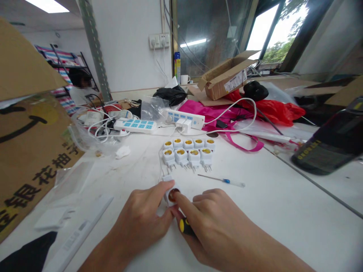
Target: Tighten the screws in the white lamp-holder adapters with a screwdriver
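My left hand [144, 207] is closed around a white plug-in lamp socket [168, 180], with the thumb and fingers on its sides and its metal pins pointing away from me. The index finger of my right hand [217, 223] reaches into the socket's brass-coloured opening. The same hand has its other fingers curled round a screwdriver with a yellow and black handle [185, 226]; its shaft is hidden. Beyond my hands, several similar lamp sockets [194, 158] stand in two rows, openings up. A thin screwdriver with a blue collar and clear handle [226, 181] lies to their right.
Power strips [135, 125] and tangled cables run along the back of the white table [272, 211]. A printed carton [36, 151] borders the left side. A dark, blurred object [329, 143] is at right. Behind, an open cardboard box [224, 77] stands near a red bag [272, 109]. Another person [82, 88] is far left.
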The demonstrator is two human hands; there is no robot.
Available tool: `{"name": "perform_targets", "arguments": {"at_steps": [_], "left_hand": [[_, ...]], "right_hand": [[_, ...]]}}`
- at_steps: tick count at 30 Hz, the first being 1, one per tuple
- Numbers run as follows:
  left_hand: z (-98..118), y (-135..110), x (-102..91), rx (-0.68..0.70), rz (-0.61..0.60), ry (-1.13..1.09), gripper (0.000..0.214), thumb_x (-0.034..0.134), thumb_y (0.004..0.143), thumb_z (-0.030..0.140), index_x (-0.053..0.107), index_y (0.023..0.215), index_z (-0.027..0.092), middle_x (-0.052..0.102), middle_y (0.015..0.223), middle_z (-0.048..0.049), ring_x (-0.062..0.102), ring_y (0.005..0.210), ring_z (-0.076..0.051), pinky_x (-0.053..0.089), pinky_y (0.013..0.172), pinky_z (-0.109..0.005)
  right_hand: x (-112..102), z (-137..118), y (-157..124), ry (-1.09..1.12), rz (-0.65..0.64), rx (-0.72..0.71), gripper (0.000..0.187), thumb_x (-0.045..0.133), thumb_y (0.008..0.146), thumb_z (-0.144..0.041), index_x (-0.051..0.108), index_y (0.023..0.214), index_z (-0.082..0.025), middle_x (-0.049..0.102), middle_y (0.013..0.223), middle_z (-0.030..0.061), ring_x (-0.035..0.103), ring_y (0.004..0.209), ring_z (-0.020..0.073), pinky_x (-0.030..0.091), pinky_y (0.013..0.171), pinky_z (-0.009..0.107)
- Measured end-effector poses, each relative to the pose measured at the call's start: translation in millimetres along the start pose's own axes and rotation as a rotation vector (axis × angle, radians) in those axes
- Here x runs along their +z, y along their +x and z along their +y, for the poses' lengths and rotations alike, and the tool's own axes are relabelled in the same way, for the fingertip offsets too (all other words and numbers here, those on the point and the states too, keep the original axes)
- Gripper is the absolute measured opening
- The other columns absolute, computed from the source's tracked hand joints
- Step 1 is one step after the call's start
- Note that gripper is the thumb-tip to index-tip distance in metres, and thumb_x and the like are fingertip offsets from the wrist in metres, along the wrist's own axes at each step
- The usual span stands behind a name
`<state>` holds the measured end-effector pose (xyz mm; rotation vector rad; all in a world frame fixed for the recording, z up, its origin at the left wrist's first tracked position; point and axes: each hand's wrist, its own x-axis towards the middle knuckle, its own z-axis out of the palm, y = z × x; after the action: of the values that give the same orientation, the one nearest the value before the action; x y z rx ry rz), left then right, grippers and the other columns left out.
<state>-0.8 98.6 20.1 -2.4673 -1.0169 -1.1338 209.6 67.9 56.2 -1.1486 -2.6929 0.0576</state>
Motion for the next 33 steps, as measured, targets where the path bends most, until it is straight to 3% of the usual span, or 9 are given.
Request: {"name": "perform_targets", "arguments": {"at_steps": [11,17,24,33], "left_hand": [[4.1,4.7,-2.2,0.029,0.020,-0.011,0.021,0.057,0.106,0.023,0.073,0.117,0.014,0.060,0.058,0.0066,0.060,0.043,-0.011,0.056,0.052,-0.021],[1.7,3.9,-3.0,0.036,0.004,0.020,0.026,0.054,0.111,0.032,0.071,0.119,0.014,0.059,0.059,0.0068,0.060,0.042,-0.011,0.054,0.049,-0.020],[1.5,4.1,-4.3,0.067,0.007,0.003,0.022,0.054,0.108,0.023,0.070,0.118,0.012,0.063,0.059,0.0055,0.064,0.044,-0.012,0.057,0.050,-0.021],[1.2,6.1,-5.7,0.108,0.010,0.027,0.023,0.050,0.108,0.020,0.068,0.119,0.011,0.070,0.061,0.0030,0.070,0.046,-0.013,0.062,0.054,-0.021]], "right_hand": [[-10.6,-7.6,-0.6,0.365,-0.055,0.260,0.025,0.060,0.095,-0.027,0.075,0.115,-0.020,0.082,0.092,0.0067,0.060,0.066,0.0189,0.023,0.065,0.037],[-15.4,-8.5,0.3,0.431,-0.062,0.292,0.025,0.063,0.094,-0.027,0.074,0.115,-0.021,0.078,0.088,0.0057,0.055,0.067,0.0187,0.026,0.067,0.036],[-16.1,-12.0,1.5,0.563,-0.062,0.390,0.013,0.064,0.093,-0.026,0.075,0.100,-0.024,0.072,0.079,0.0027,0.053,0.067,0.0176,0.028,0.066,0.034],[-26.8,-15.8,5.2,0.704,-0.074,0.471,0.010,0.066,0.096,-0.027,0.075,0.096,-0.024,0.069,0.076,0.0008,0.055,0.069,0.0163,0.037,0.070,0.032]]}}
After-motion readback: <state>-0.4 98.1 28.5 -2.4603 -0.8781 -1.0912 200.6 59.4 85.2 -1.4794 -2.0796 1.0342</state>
